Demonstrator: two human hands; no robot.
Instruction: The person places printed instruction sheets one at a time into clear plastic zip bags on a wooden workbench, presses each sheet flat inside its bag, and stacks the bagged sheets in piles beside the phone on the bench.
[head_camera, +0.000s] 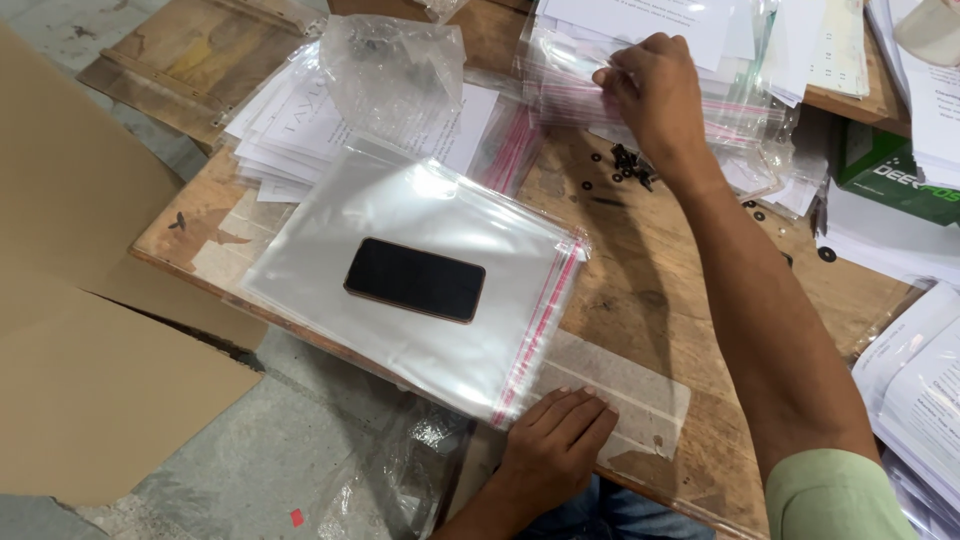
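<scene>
The right hand (655, 95) reaches across the wooden table (640, 290) to its far side, fingers pinched closed on the edge of a small clear plastic bag (580, 95) with a red sealing strip, one of a loose heap of such bags lying over stacks of white printed sheets (640, 20). Just under the wrist, a scatter of small black screws and washers (628, 168) lies on the bare wood. The left hand (555, 445) rests flat at the near edge of the table, fingers together and pressed down, holding nothing; its fingertips sit beside the corner of a pile of large clear bags (420, 270) whose red strip runs along the right side. A dark phone (415, 280) lies face up in the middle of that pile. Behind the pile is another stack of white papers (290, 130) with a crumpled clear bag (395, 70) on top. A flattened brown cardboard box (90, 330) stands to the left over a grey concrete floor (250, 470), and a green box (890, 170) sits at the far right among more paper.
</scene>
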